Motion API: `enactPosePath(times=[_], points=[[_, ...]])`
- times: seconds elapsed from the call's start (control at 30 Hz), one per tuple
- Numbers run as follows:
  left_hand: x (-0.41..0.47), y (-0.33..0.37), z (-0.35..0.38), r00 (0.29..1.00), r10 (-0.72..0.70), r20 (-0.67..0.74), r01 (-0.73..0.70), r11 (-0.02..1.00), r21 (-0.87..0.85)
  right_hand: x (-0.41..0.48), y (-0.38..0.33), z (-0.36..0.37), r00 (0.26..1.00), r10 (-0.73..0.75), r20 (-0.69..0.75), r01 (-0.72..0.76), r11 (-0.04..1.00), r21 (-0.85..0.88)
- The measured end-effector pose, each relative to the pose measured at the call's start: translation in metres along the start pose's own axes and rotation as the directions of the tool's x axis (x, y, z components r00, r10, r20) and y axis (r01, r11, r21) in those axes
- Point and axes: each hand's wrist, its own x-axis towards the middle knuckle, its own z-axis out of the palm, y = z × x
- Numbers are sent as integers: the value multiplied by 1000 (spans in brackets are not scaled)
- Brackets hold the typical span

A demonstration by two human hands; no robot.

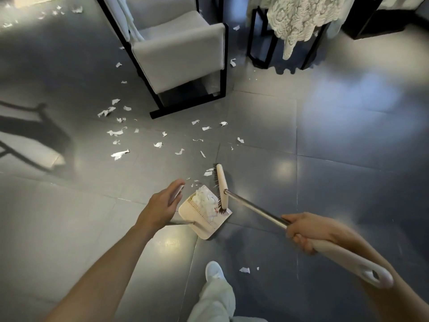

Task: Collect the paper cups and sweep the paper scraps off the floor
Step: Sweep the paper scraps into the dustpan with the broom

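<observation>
My right hand (pixel 301 231) grips the broom's metal shaft where it meets the beige grip. The broom head (pixel 221 189) stands on the mouth of the beige dustpan (pixel 204 223), which holds a heap of white paper scraps (pixel 206 201). My left hand (pixel 166 202) curls round the beige top of the dustpan's handle. Several loose paper scraps (pixel 119 132) lie scattered on the grey tiles beyond the pan, towards the armchair. One scrap (pixel 244 270) lies near my foot. No paper cups are in view.
A grey armchair (pixel 178 56) on a black frame stands straight ahead. A black stand draped with white lace cloth (pixel 294 22) is at the back right. More scraps (pixel 76 9) lie at the far left. My white shoe (pixel 213 271) is below the pan.
</observation>
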Motion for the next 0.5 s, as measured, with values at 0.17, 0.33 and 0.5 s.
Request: enactPosePath(times=[0.17,0.33,0.5], points=[[-67,3,15,998,12,-68,-13,1000,-9,-24,63,4,994,-28,-108,39,994,102],[-144,0,24,989,-8,-150,-2,998,-64,-47,132,20,984,-25,-176,53,986,158],[-206,-9,26,987,-50,-150,28,989,-147,-50,187,42,969,22,-245,-17,1000,21]])
